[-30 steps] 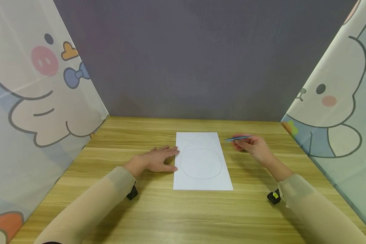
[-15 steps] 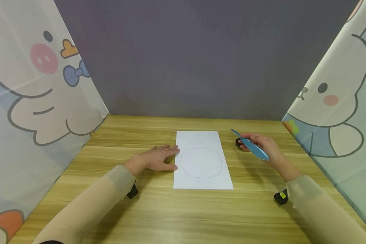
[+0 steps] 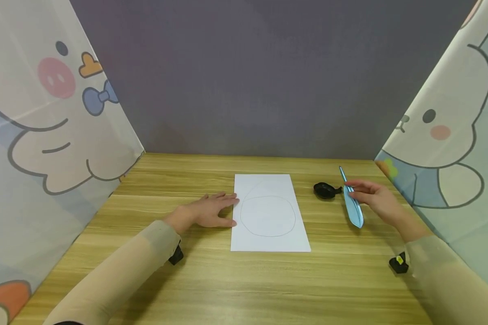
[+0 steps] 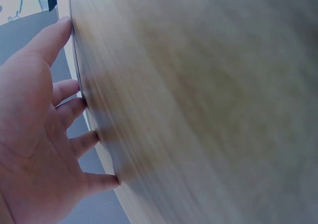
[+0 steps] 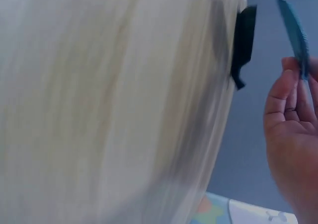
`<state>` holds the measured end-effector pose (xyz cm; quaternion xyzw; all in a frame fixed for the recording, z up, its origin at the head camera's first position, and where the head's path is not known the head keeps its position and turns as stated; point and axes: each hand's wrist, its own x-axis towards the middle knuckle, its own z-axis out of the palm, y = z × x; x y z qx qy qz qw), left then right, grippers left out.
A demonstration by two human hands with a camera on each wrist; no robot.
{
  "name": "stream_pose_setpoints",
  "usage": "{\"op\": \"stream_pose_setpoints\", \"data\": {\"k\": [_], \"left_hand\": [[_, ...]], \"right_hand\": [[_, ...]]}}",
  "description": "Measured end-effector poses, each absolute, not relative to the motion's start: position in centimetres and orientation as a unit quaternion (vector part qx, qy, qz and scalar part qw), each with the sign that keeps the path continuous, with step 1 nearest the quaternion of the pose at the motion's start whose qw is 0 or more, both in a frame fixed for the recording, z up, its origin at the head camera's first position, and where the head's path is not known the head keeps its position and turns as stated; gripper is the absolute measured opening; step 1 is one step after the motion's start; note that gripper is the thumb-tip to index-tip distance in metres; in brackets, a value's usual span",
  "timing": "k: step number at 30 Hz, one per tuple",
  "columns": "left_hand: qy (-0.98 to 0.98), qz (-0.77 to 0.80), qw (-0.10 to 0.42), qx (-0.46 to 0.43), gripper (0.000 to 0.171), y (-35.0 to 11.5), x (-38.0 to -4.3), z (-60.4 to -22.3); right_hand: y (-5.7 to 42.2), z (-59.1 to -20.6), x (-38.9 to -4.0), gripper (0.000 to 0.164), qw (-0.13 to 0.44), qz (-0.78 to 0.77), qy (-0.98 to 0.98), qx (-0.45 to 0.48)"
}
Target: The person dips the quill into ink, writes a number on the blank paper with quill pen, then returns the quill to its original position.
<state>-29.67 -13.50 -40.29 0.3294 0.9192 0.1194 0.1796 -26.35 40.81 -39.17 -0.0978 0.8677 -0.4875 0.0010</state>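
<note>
A white sheet of paper (image 3: 270,244) lies on the table, bearing a thin drawn oval and a fainter curve above it. My left hand (image 3: 207,213) lies spread at its left side, with fingertips on the paper's edge. In the left wrist view, that hand's palm (image 4: 30,110) and extended fingers reach down to the tabletop. Right of the paper, my right hand (image 3: 378,201) pinches a blue feather-shaped pen (image 3: 354,210) between thumb and fingers. The pen's thin end points to the back and its broad blade toward me. Close by is a small black rounded object with a narrow neck (image 3: 324,191).
The wooden tabletop (image 3: 244,289) reaches back to a dark grey panel (image 3: 260,81). Cloth walls printed with cartoon animals stand at the left (image 3: 24,225) and right (image 3: 463,225). A black wrist device (image 3: 398,264) sits below my right sleeve.
My right hand has moved right, away from the paper, and the pen has swung from sideways to nearly front-to-back. The black object has come into full view. My left hand stays put.
</note>
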Motion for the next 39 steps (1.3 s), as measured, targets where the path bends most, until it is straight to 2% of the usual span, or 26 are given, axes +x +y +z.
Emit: {"op": "stream_pose_setpoints", "data": {"k": [9,17,39], "left_hand": [[0.918,0.125,0.18,0.33,0.087,-13.6,-29.6,-40.5],[0.919,0.128,0.181,0.327,0.087,-13.5,-29.6,-40.3],[0.92,0.125,0.177,0.326,0.088,-13.4,-29.6,-40.5]], "right_hand": [[42.4,-39.9,-26.5,0.056,0.065,-0.426,0.898,-0.093],[42.7,-40.3,-26.7,0.047,0.062,-0.373,0.916,-0.132],[41.5,-39.9,-26.9,0.047,0.085,-0.332,0.929,-0.139]]}}
